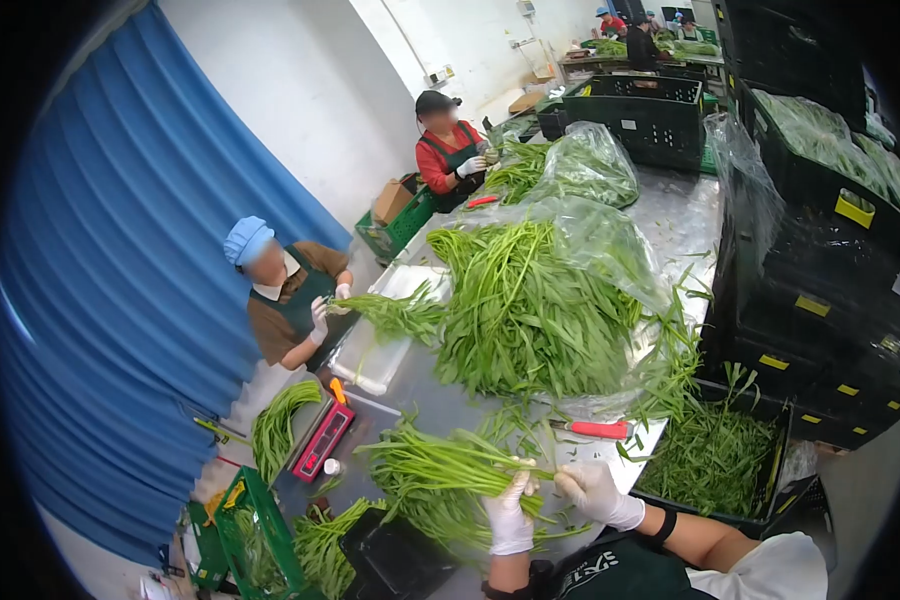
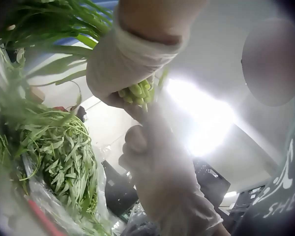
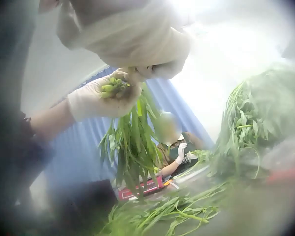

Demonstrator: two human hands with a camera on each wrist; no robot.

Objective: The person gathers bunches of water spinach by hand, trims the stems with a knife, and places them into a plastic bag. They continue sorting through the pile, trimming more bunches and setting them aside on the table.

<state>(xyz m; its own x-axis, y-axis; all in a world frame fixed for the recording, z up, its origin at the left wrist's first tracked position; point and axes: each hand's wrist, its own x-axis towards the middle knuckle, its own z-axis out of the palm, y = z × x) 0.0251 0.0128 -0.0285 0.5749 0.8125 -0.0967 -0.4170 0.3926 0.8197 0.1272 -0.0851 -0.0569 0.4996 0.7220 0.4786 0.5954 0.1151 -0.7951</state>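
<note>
My gloved left hand (image 1: 511, 512) grips a bunch of water spinach (image 1: 440, 465) near its cut stem ends. In the left wrist view the pale cut ends (image 2: 136, 92) stick out of that fist. The gloved right hand (image 1: 598, 494) is right beside them, fingers curled and fingertips pinching at the stems; its grip is partly hidden. Leaves of the bunch (image 3: 133, 142) hang down in the right wrist view. Just beyond the hands, a red-handled knife (image 1: 598, 429) lies on the table, near the big heap of water spinach (image 1: 530, 310).
A red scale (image 1: 323, 440) stands at the left of the table (image 1: 415, 385). A black crate of greens (image 1: 710, 450) is at my right, beside stacked black crates (image 1: 820, 300). A black bin (image 1: 395, 555) sits front left. Two people (image 1: 295, 290) work across the table.
</note>
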